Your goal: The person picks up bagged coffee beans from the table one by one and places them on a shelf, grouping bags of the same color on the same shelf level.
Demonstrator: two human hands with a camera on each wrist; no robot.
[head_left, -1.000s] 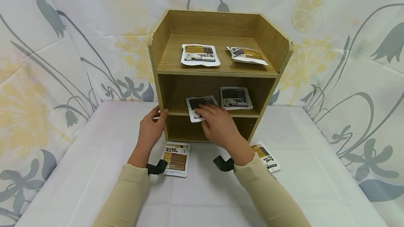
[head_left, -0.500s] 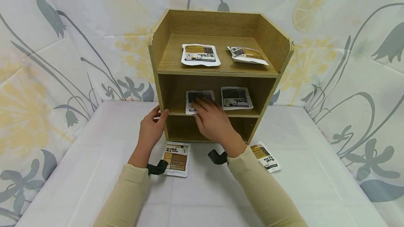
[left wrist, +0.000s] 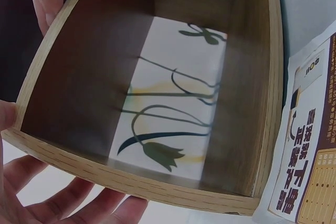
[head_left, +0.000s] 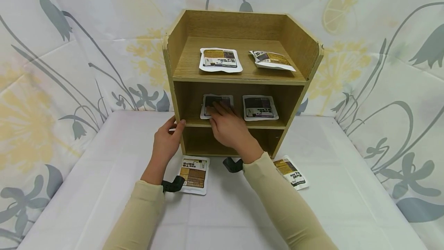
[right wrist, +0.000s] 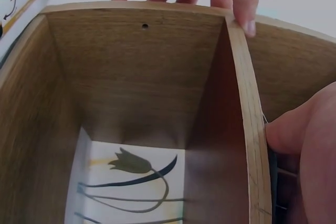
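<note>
A small wooden shelf unit (head_left: 239, 81) with three levels stands against the backdrop. My left hand (head_left: 166, 140) grips its left side panel at the middle board, thumb on the front edge and fingers outside. In the left wrist view, the fingers (left wrist: 89, 203) curl behind that panel. My right hand (head_left: 229, 126) reaches into the middle level, its extended fingers resting on a flat white-edged packet (head_left: 205, 107) with a dark face. That packet lies on the board, partly hidden by the fingers. A similar dark packet (head_left: 260, 108) lies to its right, apart from it.
Two packets with brown and yellow print, a left one (head_left: 221, 60) and a right one (head_left: 273, 61), lie on the top level. On the white tabletop (head_left: 222, 215), one packet (head_left: 193, 175) lies front left and another (head_left: 292, 173) front right, partly behind the right sleeve.
My right hand has moved forward and left, sliding the packet from overhanging the middle board's front edge to lying flat further in. The left hand has stayed on the side panel.
</note>
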